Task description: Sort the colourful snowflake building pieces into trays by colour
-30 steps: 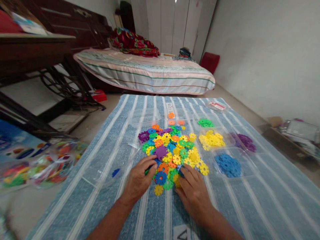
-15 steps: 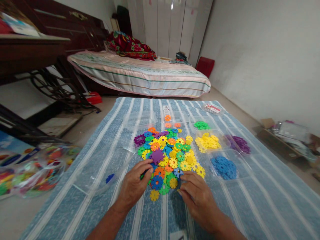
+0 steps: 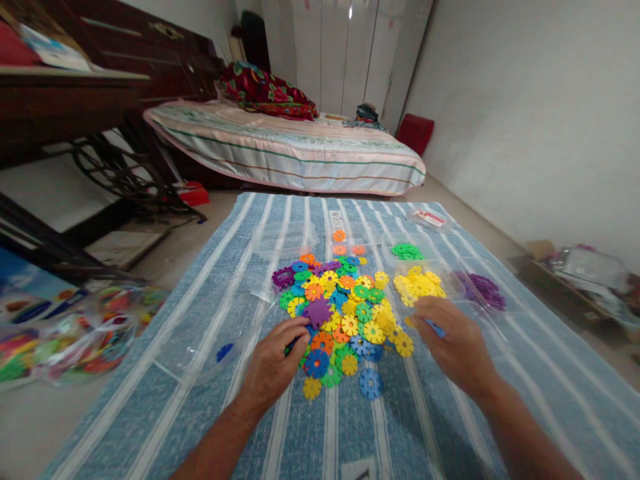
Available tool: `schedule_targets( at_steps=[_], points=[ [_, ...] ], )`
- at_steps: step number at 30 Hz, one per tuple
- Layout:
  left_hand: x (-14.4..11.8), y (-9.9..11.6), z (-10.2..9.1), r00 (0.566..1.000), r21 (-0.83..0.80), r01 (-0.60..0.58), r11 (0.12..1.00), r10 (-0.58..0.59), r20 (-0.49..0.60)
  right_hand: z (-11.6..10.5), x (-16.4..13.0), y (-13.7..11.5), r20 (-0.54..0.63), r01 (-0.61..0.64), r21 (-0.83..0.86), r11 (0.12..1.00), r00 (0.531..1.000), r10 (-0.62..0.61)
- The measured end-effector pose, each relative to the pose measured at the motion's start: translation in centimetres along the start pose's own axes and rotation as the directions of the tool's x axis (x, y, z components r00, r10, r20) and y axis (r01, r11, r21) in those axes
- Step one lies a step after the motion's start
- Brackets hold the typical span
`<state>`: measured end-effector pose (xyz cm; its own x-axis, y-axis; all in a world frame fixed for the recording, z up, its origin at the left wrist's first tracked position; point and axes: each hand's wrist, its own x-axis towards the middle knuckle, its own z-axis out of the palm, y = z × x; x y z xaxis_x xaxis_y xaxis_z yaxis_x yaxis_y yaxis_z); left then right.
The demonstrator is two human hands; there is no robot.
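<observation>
A mixed pile of flower-shaped plastic connector discs [image 3: 349,325] lies on the striped cloth. At its near left edge is my left hand [image 3: 274,359], its thumb and fingers closed on a dark green connector disc [image 3: 290,347], mostly hidden. A blue connector disc [image 3: 435,328] shows in the closed fingers of my right hand [image 3: 454,343], which is over the near edge of the clear boxes. Yellow discs [image 3: 419,285] fill a box just beyond this hand. The box of blue discs is hidden behind it. One loose blue disc [image 3: 371,384] lies near the pile.
Clear boxes hold green discs [image 3: 407,252], purple discs [image 3: 481,291] and a few orange discs [image 3: 339,236]. At left, a clear tray [image 3: 187,347] has one dark blue piece. A lidded box [image 3: 429,219] sits at the far right. Bags of toys [image 3: 95,340] lie on the floor.
My right hand has moved from the pile to the right, over the boxes, carrying a blue connector disc. A loose blue disc is uncovered where it was. My left hand stays at the pile.
</observation>
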<state>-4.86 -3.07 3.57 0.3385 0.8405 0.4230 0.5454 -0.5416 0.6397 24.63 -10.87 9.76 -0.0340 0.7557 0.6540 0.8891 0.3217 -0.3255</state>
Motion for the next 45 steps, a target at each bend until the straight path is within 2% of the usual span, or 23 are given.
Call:
schedule_targets(
  at_steps=[3, 6, 9, 11, 13, 16, 19, 25, 29, 31, 34, 36, 38, 40, 43, 45],
  points=[
    [0.1, 0.1, 0.0, 1.000, -0.008, 0.002, 1.000, -0.002, 0.015, -0.6, 1.1, 1.6, -0.031, 0.026, -0.036, 0.999, 0.999, -0.027],
    [0.1, 0.2, 0.1, 1.000, -0.002, 0.014, 1.000, -0.014, 0.020, -1.0, 2.4, 3.3, -0.152, 0.003, -0.189, 0.982, 0.988, -0.033],
    [0.0, 0.2, 0.1, 1.000, 0.000, 0.016, 1.000, -0.016, 0.027, -0.4, 2.4, 2.9, -0.207, -0.023, -0.325, 0.946, 0.977, -0.048],
    [0.0, 0.2, 0.1, 0.999, -0.003, 0.013, 1.000, -0.013, 0.030, 0.9, 1.3, 0.9, -0.125, 0.061, -0.258, 0.964, 0.987, -0.096],
    [0.0, 0.3, 0.1, 1.000, -0.007, 0.012, 1.000, -0.012, 0.029, 2.7, -0.3, -1.9, 0.009, 0.154, -0.119, 0.981, 0.988, -0.154],
    [0.0, 0.4, 0.1, 0.999, -0.014, 0.021, 1.000, -0.021, 0.026, 5.2, -2.6, -5.6, 0.208, 0.162, -0.042, 0.986, 0.967, -0.150],
    [0.0, 0.6, 0.0, 0.999, -0.025, 0.028, 0.999, -0.027, 0.029, 7.0, -4.0, -7.0, 0.279, 0.162, -0.072, 0.984, 0.951, -0.136],
    [-0.1, 0.6, 0.0, 0.999, -0.030, 0.032, 0.999, -0.031, 0.035, 7.9, -5.3, -6.6, 0.192, 0.209, -0.094, 0.973, 0.963, -0.188],
    [-0.1, 0.7, 0.0, 0.999, -0.019, 0.034, 0.999, -0.033, 0.041, 7.0, -4.9, -6.5, 0.137, 0.235, -0.020, 0.972, 0.963, -0.230],
    [-0.1, 0.7, -0.1, 0.999, -0.021, 0.031, 0.999, -0.030, 0.045, 5.9, -3.8, -5.6, 0.108, 0.252, -0.004, 0.968, 0.962, -0.250],
    [-0.1, 0.7, 0.0, 0.999, -0.024, 0.027, 0.999, -0.026, 0.046, 3.6, -1.2, -2.7, -0.006, 0.222, -0.144, 0.964, 0.974, -0.225],
    [-0.2, 0.7, 0.0, 0.999, -0.020, 0.028, 0.999, -0.027, 0.048, 2.2, 0.3, -1.0, -0.136, 0.108, -0.301, 0.948, 0.979, -0.155],
    [-0.2, 0.7, 0.1, 0.999, -0.019, 0.031, 0.999, -0.030, 0.044, 1.5, 0.9, -0.5, -0.208, 0.037, -0.349, 0.936, 0.971, -0.116],
    [-0.2, 0.6, 0.1, 0.999, -0.023, 0.035, 0.999, -0.034, 0.040, 1.9, 0.5, -1.7, -0.160, 0.090, -0.264, 0.960, 0.978, -0.136],
    [-0.2, 0.7, 0.2, 0.999, -0.029, 0.038, 0.999, -0.037, 0.040, 4.2, -1.4, -5.9, 0.011, 0.228, -0.039, 0.973, 0.974, -0.227],
    [-0.2, 0.7, 0.1, 0.999, -0.029, 0.036, 0.999, -0.035, 0.040, 6.1, -2.7, -8.7, 0.112, 0.264, 0.056, 0.963, 0.957, -0.269]
  ],
)
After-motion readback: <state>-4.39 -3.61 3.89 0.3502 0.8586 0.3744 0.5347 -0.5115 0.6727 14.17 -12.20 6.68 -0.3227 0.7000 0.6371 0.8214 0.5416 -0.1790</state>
